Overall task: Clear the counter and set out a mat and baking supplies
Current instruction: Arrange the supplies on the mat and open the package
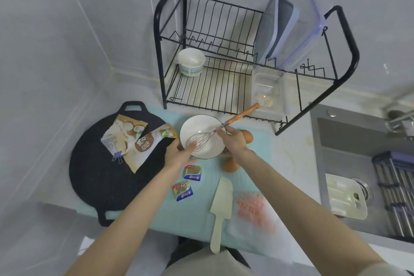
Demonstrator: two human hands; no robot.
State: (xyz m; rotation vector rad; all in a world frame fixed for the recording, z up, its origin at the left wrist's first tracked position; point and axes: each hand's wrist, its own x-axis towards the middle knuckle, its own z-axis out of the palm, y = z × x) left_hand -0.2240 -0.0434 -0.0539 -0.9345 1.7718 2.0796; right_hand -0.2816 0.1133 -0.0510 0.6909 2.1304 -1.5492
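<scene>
Setup looks nearly done: mat [201, 215] covers the counter [291, 152] with butter [192, 172], eggs [246, 135], spatula [220, 204] and bowl [197, 119], my left hand [179, 152] gripping its rim, my right hand [233, 139] pinching the whisk [201, 139] inside.

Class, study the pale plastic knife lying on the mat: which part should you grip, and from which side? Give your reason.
Grip the plastic knife by its narrow handle, coming from the near edge of the mat. It lies flat, wide blade pointing away toward the bowl, handle end nearest you and seemingly overhanging that edge, so fingers can wrap it.
</scene>
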